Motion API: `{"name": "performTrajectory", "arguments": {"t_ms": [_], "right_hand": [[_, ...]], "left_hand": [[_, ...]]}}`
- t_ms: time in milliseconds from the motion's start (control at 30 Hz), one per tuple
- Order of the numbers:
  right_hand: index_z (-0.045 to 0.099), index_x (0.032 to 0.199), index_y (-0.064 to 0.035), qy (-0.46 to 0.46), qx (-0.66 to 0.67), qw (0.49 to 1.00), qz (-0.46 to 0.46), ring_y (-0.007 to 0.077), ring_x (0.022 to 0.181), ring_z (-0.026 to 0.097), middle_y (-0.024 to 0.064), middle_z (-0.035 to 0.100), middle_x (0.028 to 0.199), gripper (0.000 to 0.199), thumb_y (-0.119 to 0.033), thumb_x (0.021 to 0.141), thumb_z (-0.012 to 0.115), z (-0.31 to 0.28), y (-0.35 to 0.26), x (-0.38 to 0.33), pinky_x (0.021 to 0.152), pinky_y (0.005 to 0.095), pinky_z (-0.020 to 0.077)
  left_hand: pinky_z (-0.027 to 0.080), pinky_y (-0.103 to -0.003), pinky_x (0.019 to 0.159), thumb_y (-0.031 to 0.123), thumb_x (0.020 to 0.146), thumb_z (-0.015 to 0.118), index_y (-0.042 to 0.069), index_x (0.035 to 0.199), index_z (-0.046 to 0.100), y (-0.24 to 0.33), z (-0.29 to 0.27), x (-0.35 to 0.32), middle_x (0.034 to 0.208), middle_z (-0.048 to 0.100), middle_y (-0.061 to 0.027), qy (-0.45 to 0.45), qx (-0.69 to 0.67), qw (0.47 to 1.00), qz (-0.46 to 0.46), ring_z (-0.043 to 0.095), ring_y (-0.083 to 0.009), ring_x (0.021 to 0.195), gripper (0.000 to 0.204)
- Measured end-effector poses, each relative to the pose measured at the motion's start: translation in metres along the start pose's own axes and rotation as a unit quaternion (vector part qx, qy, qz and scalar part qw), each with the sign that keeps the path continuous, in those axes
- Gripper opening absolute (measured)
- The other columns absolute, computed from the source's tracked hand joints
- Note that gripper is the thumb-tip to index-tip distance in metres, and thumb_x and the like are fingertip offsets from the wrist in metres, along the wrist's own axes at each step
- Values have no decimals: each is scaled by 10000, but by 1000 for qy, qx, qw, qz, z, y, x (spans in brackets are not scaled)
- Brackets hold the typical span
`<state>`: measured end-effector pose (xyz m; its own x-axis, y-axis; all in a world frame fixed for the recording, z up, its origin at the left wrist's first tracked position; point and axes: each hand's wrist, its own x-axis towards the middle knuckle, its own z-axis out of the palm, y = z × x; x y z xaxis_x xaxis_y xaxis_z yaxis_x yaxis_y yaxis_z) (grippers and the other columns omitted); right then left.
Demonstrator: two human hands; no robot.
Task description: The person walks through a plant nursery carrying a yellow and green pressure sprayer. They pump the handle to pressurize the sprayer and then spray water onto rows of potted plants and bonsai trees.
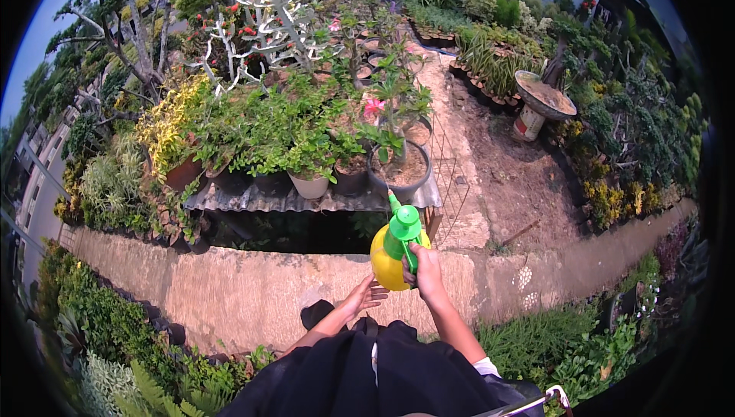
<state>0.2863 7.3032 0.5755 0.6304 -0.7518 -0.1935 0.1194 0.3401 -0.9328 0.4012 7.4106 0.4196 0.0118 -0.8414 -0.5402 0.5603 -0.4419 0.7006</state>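
A pump spray bottle (389,262) with a round yellow tank and a green head is held up before me. My right hand (426,270) grips its green handle, and the nozzle points away toward the potted plants. Just left of the tank, my left hand (364,296) has its fingers stretched out; whether they touch the tank I cannot tell. Beyond the nozzle stands a dark round pot (400,184) with a pink-flowered plant (375,108). Beside it are a white pot (309,187) and leafy green plants (279,122).
The pots stand on a corrugated sheet (287,201) above a dark gap. A paved path (253,283) crosses in front of me. To the right are a wire frame (450,180), bare soil (528,176) and a bowl on a pedestal (542,99). Low plants (536,337) border the path.
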Motion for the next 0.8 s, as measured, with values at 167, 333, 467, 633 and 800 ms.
{"name": "performTrajectory", "arguments": {"t_ms": [167,333,467,633,800], "right_hand": [[423,586,-25,13,7,1000,3,89,299,328,16,373,446,340,-261,827,387,-1,1,0,297,227,247],[409,587,-31,-3,0,1000,-6,94,292,312,15,361,438,330,-263,819,379,1,-2,-1,294,232,246],[406,591,-30,-7,1,1000,-5,95,295,316,17,361,440,317,-250,818,384,2,-5,-2,295,231,246],[405,599,-29,-7,-7,1000,-1,96,298,319,22,364,445,309,-247,817,388,3,2,-2,294,231,245],[400,594,-30,5,0,1000,12,95,297,319,21,359,443,318,-255,818,382,4,6,0,293,232,244]], "left_hand": [[335,-345,899,615,771,279,29,1214,319,-3,2,1,1170,449,-133,13,-40,999,-17,447,-220,1069,735],[344,-343,890,622,763,279,29,1210,321,0,3,5,1165,451,-134,5,-38,999,5,454,-220,1057,744],[355,-337,879,619,764,278,26,1210,321,0,2,5,1159,455,-136,5,-48,999,11,457,-219,1052,743],[363,-328,868,628,754,281,16,1207,320,-6,0,5,1147,461,-141,22,-55,998,-13,465,-216,1042,762],[362,-325,856,657,734,289,28,1191,339,-12,-4,6,1124,479,-126,19,-50,998,-18,489,-205,1004,779]]}}
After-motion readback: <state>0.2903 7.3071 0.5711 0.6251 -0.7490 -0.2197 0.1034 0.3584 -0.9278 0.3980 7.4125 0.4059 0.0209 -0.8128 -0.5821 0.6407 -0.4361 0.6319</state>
